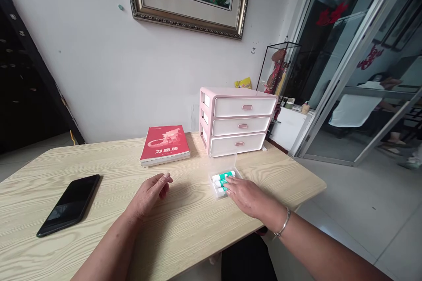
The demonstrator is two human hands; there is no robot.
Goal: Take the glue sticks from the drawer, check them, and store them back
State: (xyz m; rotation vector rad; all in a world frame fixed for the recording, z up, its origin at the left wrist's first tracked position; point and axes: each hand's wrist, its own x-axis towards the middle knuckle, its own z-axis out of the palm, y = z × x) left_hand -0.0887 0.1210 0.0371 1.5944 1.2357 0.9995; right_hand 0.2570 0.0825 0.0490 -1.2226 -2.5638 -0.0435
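Observation:
A small clear plastic box [217,194] lies on the wooden table with its transparent lid [224,161] raised at the back. Inside it are white tubes with green labels that look like glue sticks [219,177], side by side. My right hand [245,195], a bangle at the wrist, reaches in from the right with fingers stretched over the tubes. The fingertips seem to touch them and partly cover the lower ones. To the left of the box, my left hand [152,192] rests loosely curled above the tabletop, thumb against the fingers, with nothing visible in it.
Behind the box stands a pink-and-white drawer unit [242,126] with three drawers. A red book [166,144] lies to its left, and a black phone [69,205] at the far left of the table [108,158]. The table's front edge runs close below my right hand.

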